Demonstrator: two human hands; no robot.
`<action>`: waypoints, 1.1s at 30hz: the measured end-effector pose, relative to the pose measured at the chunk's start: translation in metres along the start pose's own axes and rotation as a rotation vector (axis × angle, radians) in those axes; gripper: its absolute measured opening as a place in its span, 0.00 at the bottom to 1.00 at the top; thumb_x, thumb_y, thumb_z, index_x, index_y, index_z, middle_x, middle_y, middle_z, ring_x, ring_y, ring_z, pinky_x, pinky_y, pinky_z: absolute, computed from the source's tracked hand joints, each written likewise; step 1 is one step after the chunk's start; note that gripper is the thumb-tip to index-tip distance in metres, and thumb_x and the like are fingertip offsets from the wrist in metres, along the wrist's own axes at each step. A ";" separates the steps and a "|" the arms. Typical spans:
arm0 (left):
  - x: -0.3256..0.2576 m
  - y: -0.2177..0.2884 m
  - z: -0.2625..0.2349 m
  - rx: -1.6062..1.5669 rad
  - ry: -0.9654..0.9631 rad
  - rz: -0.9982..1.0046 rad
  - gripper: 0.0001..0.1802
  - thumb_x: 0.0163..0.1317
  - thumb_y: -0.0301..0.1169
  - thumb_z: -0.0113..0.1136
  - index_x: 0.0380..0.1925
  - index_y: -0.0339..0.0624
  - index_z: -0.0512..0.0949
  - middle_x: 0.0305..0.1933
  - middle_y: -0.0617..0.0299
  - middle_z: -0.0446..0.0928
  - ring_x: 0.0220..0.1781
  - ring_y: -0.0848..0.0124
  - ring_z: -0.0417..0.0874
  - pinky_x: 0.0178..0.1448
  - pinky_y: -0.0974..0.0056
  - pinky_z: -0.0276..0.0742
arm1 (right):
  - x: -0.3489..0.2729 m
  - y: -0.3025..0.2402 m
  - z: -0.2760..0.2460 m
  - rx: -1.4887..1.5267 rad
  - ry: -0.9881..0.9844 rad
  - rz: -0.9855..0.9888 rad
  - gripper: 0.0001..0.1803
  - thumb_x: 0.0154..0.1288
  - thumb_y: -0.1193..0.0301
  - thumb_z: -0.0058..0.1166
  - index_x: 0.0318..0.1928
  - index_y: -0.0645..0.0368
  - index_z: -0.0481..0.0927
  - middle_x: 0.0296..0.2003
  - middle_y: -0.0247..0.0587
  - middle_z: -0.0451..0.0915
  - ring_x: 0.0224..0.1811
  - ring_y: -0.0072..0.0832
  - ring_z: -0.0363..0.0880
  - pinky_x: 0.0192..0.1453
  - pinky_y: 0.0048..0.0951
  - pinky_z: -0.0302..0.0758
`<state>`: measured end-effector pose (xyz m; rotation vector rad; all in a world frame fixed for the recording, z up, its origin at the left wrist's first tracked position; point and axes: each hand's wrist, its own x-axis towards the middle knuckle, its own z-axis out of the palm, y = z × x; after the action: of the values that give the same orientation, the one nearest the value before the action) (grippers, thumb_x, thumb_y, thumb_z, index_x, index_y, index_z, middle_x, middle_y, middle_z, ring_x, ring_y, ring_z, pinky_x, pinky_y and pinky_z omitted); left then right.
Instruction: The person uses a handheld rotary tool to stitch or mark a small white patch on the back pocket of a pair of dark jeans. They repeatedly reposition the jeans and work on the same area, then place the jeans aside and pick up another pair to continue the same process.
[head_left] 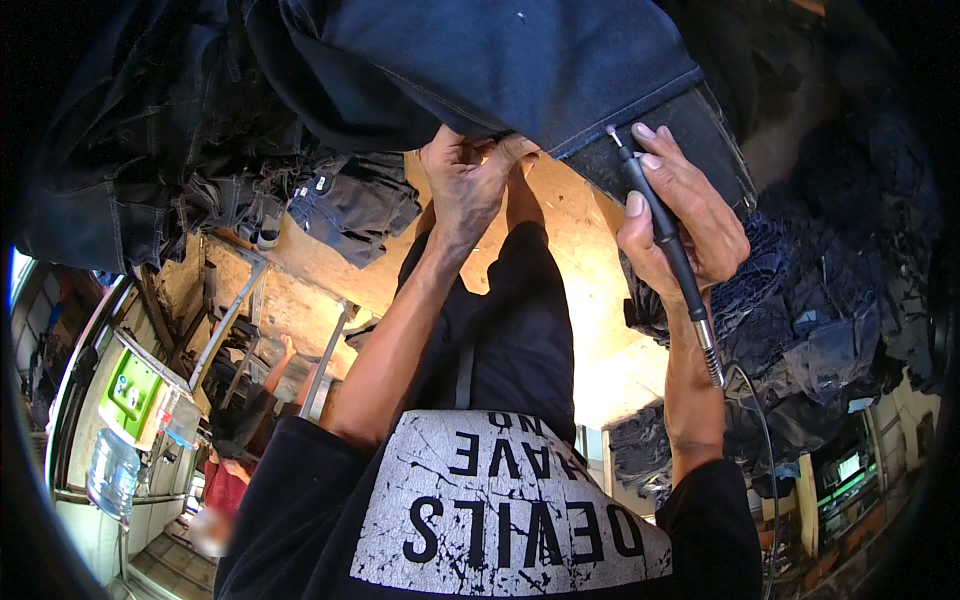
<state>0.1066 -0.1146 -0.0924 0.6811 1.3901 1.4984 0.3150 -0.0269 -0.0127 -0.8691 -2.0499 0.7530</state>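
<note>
A dark blue denim trouser leg (500, 60) with a stitched hem stretches across the top of the view. A flat dark board (712, 135) sticks out from the leg's opening. My right hand (700, 215) grips a pen-shaped rotary tool (662, 213) by its black body, and its small tip is at the hem's edge by the board. A black cable (765, 430) trails from the tool's spring end. My left hand (468, 185) is closed at the garment's lower edge, thumb and fingers pinching the denim; some fingertips are hidden by the cloth.
Dark garments hang at the upper left (150, 140), and a folded pile (355, 205) lies beneath them. More denim heaps (800, 300) stand at the right. Lower left are a blue water jug (113, 475), a green tray (133, 392) and another person in red (228, 485).
</note>
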 end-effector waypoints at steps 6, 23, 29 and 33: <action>-0.001 -0.002 -0.002 0.004 -0.007 -0.007 0.18 0.67 0.23 0.76 0.54 0.34 0.80 0.48 0.53 0.90 0.47 0.65 0.93 0.54 0.59 0.92 | 0.001 -0.001 0.002 0.006 -0.050 -0.028 0.19 0.56 0.77 0.66 0.50 0.67 0.88 0.45 0.57 0.91 0.55 0.53 0.92 0.64 0.54 0.88; 0.002 -0.005 0.000 0.119 0.004 0.063 0.17 0.69 0.28 0.76 0.54 0.37 0.81 0.48 0.58 0.90 0.48 0.72 0.90 0.57 0.66 0.86 | -0.002 0.002 -0.001 -0.024 0.013 0.003 0.20 0.55 0.79 0.66 0.50 0.68 0.89 0.46 0.59 0.91 0.55 0.53 0.92 0.65 0.56 0.87; 0.002 -0.008 0.001 0.148 0.017 0.069 0.17 0.69 0.28 0.76 0.54 0.38 0.82 0.50 0.60 0.90 0.50 0.74 0.89 0.58 0.66 0.85 | -0.003 0.003 -0.002 -0.031 0.022 0.018 0.20 0.56 0.78 0.67 0.51 0.67 0.89 0.47 0.58 0.91 0.56 0.53 0.92 0.65 0.56 0.86; 0.002 -0.014 0.001 0.133 0.006 0.099 0.16 0.70 0.27 0.75 0.55 0.39 0.82 0.51 0.62 0.89 0.52 0.74 0.89 0.60 0.65 0.84 | -0.004 0.005 -0.003 -0.031 0.021 0.022 0.20 0.57 0.77 0.68 0.51 0.67 0.89 0.47 0.58 0.91 0.56 0.53 0.92 0.66 0.57 0.86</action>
<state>0.1103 -0.1141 -0.1058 0.8387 1.4893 1.4952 0.3210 -0.0267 -0.0166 -0.9146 -2.0412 0.7226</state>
